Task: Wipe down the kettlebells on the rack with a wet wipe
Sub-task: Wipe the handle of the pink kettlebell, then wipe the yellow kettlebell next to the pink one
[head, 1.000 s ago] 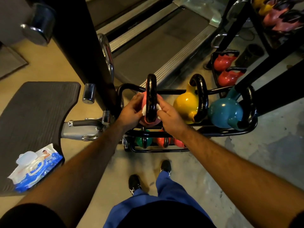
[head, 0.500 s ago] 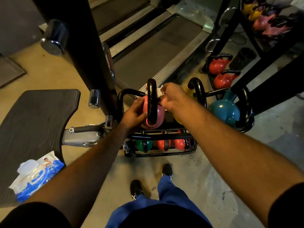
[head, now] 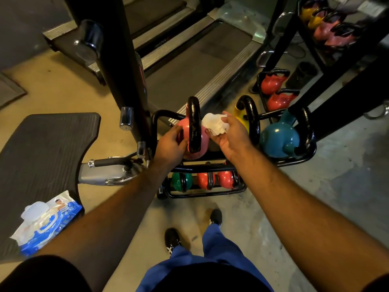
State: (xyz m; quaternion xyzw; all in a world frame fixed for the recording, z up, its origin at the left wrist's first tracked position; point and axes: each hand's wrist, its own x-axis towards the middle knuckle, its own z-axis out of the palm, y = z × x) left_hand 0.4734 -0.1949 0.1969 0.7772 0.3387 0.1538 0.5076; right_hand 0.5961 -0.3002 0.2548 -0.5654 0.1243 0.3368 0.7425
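Note:
A pink kettlebell [head: 201, 144] with a black handle sits at the left end of the black rack's [head: 294, 160] top tier. My left hand [head: 171, 143] grips its left side. My right hand [head: 230, 135] holds a crumpled white wet wipe [head: 214, 124] just right of the handle, palm turned up. A yellow kettlebell [head: 242, 120] and a blue kettlebell [head: 277, 141] stand further right on the same tier. On the lower tier sit a green kettlebell [head: 180, 181] and two red kettlebells [head: 226, 179].
A blue and white wet wipe pack [head: 45, 222] lies on a dark mat at the lower left. A black machine post [head: 124, 66] stands left of the rack, a treadmill [head: 189, 60] behind it. Another rack with red kettlebells [head: 273, 91] is at the right.
My right hand has come off the pink kettlebell and turned palm up with the wipe opened out in it. The left hand stays on the kettlebell's left side.

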